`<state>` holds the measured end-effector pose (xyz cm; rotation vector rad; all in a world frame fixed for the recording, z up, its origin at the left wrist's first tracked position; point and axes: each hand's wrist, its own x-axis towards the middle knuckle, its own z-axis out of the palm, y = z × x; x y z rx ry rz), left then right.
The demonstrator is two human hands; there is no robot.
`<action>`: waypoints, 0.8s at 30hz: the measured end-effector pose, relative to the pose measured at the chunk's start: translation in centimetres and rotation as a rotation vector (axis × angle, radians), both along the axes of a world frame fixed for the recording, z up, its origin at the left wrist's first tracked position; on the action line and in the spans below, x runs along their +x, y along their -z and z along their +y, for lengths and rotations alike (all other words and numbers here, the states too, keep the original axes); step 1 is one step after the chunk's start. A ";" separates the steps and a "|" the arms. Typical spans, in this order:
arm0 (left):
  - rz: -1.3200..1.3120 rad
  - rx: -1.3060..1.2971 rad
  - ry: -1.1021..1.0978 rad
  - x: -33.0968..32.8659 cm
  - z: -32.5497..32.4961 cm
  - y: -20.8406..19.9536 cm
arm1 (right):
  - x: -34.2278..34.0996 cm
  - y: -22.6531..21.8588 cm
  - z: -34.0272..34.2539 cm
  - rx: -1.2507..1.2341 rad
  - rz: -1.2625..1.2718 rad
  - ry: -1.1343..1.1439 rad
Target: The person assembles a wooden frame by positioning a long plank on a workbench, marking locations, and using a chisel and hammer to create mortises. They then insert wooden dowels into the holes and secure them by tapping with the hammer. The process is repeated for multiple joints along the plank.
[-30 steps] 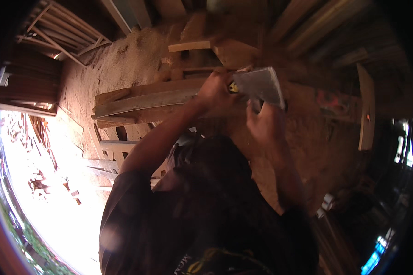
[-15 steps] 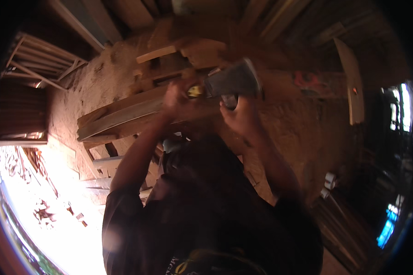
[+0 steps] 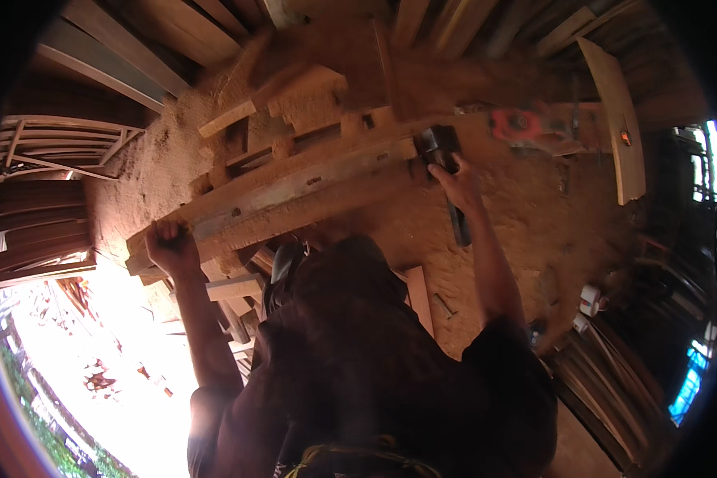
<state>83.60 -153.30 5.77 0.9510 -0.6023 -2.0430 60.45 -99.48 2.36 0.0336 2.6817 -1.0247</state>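
A long wooden beam (image 3: 275, 203) with several small slots along its face lies across in front of me, slanting up to the right. My left hand (image 3: 173, 245) is closed at its left end, fingers curled over the edge. At the beam's right end, my right hand (image 3: 459, 185) grips a dark, block-shaped tool (image 3: 438, 140). The block is against or just beside the beam end; which of the two I cannot tell. A dark strip (image 3: 460, 227) shows below that hand; whether it belongs to the tool is unclear.
Sawdust covers the ground (image 3: 510, 231). A red tool (image 3: 519, 123) lies beyond my right hand, and a pale plank (image 3: 616, 127) stands farther right. Wood offcuts (image 3: 235, 288) lie near my legs. A small metal tool (image 3: 444, 306) rests on the ground; stacked boards (image 3: 605, 374) are at lower right.
My hands have moved apart: the left went to the beam's left end, the right went rightward with the dark tool, now lowered to the beam's right end. The yellow item near my left hand no longer shows.
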 end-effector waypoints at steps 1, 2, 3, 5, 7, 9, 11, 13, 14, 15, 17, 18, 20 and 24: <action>-0.001 -0.090 0.019 0.5 -0.1 0.0 | -0.7 1.0 0.6 0.079 0.093 -0.042; -0.043 -0.119 -0.019 0.9 0.1 -0.2 | -1.3 1.8 1.1 0.118 0.125 -0.051; -0.088 -0.087 -0.030 1.4 0.5 -0.8 | -1.5 2.5 1.6 0.176 0.125 -0.055; -0.156 -0.317 0.105 2.2 1.4 -2.4 | -1.4 3.2 2.0 0.320 0.238 -0.102; -0.319 -0.603 0.135 2.5 2.2 -3.7 | -0.5 3.3 1.6 0.489 0.412 -0.164; -0.751 -0.706 0.224 2.3 3.2 -3.6 | 0.8 2.9 0.4 0.393 0.577 -0.226; -0.928 -0.905 0.275 1.3 4.4 -1.7 | 1.9 2.6 -1.5 0.292 0.519 -0.240; -1.117 -1.109 0.429 0.7 5.9 0.9 | 2.7 2.7 -3.3 0.160 0.389 -0.258; -1.354 -1.123 0.556 0.8 7.1 2.3 | 3.0 2.8 -3.8 0.200 0.362 -0.246; -1.305 -1.221 0.480 0.7 7.7 3.4 | 3.1 3.0 -4.3 0.225 0.384 -0.259; -1.221 -1.373 0.358 1.0 8.5 4.9 | 3.3 3.5 -4.5 0.248 0.401 -0.270; -1.176 -1.367 0.354 1.2 8.6 5.3 | 3.2 3.8 -4.4 0.243 0.407 -0.275; -1.119 -1.366 0.352 1.9 8.3 5.5 | 3.3 4.3 -4.0 0.253 0.387 -0.295; -1.003 -0.683 0.465 2.4 7.3 5.1 | 3.1 5.6 -4.2 0.329 0.333 -0.290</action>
